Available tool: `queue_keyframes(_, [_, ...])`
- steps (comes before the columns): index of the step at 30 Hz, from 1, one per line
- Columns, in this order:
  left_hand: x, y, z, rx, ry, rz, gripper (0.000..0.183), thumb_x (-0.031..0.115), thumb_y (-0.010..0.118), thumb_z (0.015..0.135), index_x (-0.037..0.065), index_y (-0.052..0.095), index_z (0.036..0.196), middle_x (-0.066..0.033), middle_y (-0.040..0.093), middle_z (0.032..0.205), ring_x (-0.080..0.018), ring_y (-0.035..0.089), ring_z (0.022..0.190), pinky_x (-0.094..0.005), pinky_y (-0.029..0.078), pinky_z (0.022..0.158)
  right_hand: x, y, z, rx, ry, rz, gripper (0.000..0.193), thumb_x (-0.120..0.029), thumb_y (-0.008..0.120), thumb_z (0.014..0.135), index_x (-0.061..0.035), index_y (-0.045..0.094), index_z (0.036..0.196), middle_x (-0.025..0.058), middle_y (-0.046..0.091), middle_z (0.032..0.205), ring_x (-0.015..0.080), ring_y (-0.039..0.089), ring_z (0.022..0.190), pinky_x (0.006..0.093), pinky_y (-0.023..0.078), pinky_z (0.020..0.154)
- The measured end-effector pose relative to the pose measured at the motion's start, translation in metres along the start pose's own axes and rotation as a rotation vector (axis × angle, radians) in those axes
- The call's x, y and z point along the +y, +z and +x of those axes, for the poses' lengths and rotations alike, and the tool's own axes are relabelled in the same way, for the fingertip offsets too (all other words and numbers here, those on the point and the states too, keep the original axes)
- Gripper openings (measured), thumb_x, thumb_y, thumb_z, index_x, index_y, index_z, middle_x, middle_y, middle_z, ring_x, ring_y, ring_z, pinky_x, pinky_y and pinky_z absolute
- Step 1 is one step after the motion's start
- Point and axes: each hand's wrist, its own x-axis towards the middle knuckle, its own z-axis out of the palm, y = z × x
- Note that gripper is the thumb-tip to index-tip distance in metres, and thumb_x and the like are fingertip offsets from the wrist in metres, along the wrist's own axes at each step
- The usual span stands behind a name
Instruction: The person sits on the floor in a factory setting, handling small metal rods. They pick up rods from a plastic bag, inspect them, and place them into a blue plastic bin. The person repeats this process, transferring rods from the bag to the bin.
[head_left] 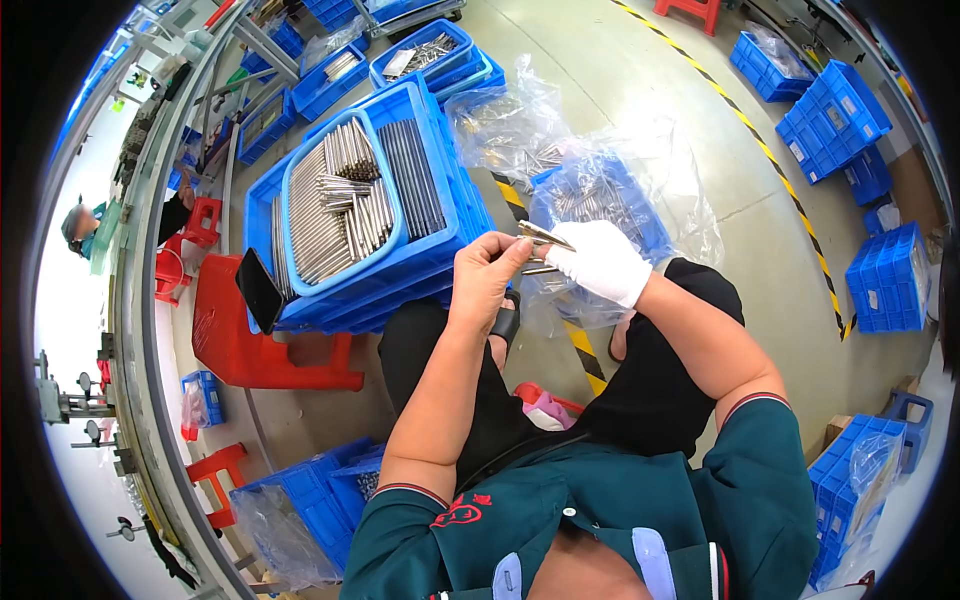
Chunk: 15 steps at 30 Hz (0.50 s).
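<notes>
The bare left hand (484, 275) pinches at the slim metal rods (547, 237) held in the white-gloved right hand (602, 265). Leftward, a light-blue tray (403, 222) of packed rods (325, 215) rests over a blue crate (462, 212); a plastic-draped blue bin (650, 225) stands ahead.

The crate stack (465, 215) stands on the floor (690, 85). In its top crate sits a tray (404, 225) with short rods (320, 215) inside; long rods (412, 175) lie in that same crate, along the tray's right. A flat panel (260, 290) leans at the stack's near left corner. Left and nearer than the stack is a stool (235, 320); behind the stack, a parts bin (440, 70). Right of the stack lies a bagged crate (648, 222); farther right, well apart, stand other crates (885, 285).
</notes>
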Motion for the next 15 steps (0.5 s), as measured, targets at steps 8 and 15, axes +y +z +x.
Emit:
queue_keyframes(8, [0.007,-0.004,-0.003,0.129,0.115,0.05,0.022,0.022,0.069,0.085,0.0,0.066,0.086,0.0026,0.059,0.074,-0.0028,0.046,0.066,-0.0191,0.036,0.054,0.01,-0.006,0.001,-0.033,0.035,0.12,0.033,-0.033,0.06,0.087,-0.0005,0.064,0.093,0.0138,0.059,0.07,0.0208,0.054,0.063,0.0343,0.044,0.062])
queue_keyframes(15, [0.009,-0.002,-0.003,-0.006,-0.014,-0.118,0.018,0.016,0.068,0.085,-0.001,0.067,0.086,0.0015,0.06,0.075,-0.0037,0.047,0.067,-0.0206,0.037,0.062,0.007,-0.007,0.001,-0.157,0.079,0.114,0.037,-0.037,0.059,0.087,-0.0002,0.063,0.089,0.0134,0.057,0.067,0.02,0.053,0.062,0.0334,0.044,0.061])
